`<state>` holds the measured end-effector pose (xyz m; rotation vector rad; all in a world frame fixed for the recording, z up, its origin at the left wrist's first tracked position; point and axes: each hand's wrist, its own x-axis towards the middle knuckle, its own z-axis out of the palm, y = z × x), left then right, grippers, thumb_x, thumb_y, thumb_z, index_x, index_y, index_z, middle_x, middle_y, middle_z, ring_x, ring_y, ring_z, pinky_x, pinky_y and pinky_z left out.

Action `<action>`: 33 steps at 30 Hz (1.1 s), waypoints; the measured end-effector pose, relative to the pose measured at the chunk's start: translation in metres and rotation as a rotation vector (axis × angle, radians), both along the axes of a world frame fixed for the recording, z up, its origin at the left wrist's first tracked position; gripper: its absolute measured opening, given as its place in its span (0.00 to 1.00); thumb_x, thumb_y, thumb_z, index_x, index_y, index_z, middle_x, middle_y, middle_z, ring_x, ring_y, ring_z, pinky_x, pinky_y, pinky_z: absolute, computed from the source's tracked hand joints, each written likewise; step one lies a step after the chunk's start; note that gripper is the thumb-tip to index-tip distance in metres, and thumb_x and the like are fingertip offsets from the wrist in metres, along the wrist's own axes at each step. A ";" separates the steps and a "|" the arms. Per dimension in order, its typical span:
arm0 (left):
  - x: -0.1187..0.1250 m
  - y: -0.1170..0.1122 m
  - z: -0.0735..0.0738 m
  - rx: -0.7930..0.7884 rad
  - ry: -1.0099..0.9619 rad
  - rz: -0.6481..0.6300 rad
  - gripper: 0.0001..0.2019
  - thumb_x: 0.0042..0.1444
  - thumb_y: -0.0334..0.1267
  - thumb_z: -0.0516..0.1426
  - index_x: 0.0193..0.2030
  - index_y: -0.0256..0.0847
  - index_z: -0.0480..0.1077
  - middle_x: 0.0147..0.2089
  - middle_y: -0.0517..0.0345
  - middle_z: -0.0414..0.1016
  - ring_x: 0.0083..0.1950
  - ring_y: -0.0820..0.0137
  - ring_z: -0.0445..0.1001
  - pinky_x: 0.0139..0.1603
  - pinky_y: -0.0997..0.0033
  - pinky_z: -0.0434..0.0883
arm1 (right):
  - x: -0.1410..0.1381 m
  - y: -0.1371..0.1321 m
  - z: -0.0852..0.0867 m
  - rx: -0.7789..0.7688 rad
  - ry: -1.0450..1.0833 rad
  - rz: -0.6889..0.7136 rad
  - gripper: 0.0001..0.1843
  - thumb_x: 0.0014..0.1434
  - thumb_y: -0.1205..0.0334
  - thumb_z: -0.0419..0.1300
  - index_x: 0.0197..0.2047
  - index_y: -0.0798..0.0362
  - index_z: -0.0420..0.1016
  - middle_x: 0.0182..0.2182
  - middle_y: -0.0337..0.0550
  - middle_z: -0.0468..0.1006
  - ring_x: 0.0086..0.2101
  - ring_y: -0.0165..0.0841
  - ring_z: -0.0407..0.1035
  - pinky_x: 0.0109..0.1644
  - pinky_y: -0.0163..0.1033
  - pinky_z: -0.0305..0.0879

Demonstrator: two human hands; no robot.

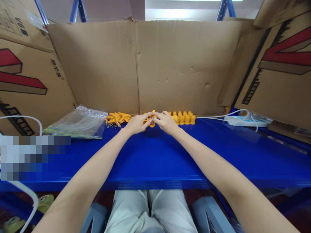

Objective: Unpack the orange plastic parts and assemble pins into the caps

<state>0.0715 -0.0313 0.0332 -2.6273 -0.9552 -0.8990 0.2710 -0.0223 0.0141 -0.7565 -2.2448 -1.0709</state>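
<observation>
My left hand (138, 124) and my right hand (166, 122) reach to the back of the blue table, fingertips nearly meeting. Their fingers close around a small orange plastic piece (153, 112); its full shape is hidden. Another round orange piece (152, 124) shows just under the fingers. Left of my left hand lies a pile of orange branching pieces (119, 117) with small metal chains. Beside my right hand stand rows of orange cup-shaped pieces (187, 119), partly covered by that hand.
Clear plastic bags (79, 123) lie at the left back. A white power strip (247, 121) with cables sits at the right back. Cardboard walls (184, 64) enclose the table's back and sides. The blue table's front edge (155, 183) runs above my lap.
</observation>
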 end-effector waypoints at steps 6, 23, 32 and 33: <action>0.001 -0.003 0.003 -0.076 0.016 0.004 0.26 0.60 0.47 0.50 0.64 0.39 0.58 0.54 0.49 0.74 0.52 0.63 0.74 0.52 0.63 0.69 | 0.003 0.004 0.001 -0.051 -0.003 0.075 0.18 0.67 0.70 0.40 0.45 0.58 0.70 0.49 0.56 0.73 0.37 0.34 0.66 0.46 0.43 0.56; 0.009 0.000 -0.001 -0.127 0.116 0.204 0.26 0.52 0.40 0.54 0.59 0.42 0.60 0.57 0.50 0.71 0.52 0.59 0.73 0.47 0.64 0.69 | -0.005 -0.008 0.003 -0.124 -0.008 -0.196 0.15 0.66 0.66 0.46 0.51 0.55 0.70 0.36 0.46 0.77 0.31 0.32 0.66 0.46 0.43 0.46; 0.011 -0.002 0.003 -0.057 0.107 0.410 0.17 0.53 0.40 0.54 0.50 0.43 0.63 0.47 0.50 0.75 0.47 0.60 0.74 0.41 0.66 0.68 | -0.009 -0.009 0.004 -0.232 0.077 -0.258 0.13 0.64 0.61 0.52 0.48 0.57 0.72 0.38 0.48 0.77 0.36 0.36 0.67 0.49 0.45 0.44; 0.011 -0.002 0.003 -0.048 0.107 0.419 0.16 0.53 0.40 0.54 0.50 0.43 0.64 0.46 0.50 0.75 0.46 0.60 0.74 0.40 0.66 0.67 | -0.009 -0.009 0.004 -0.248 0.081 -0.258 0.13 0.65 0.61 0.52 0.48 0.57 0.72 0.39 0.49 0.77 0.37 0.37 0.67 0.49 0.45 0.44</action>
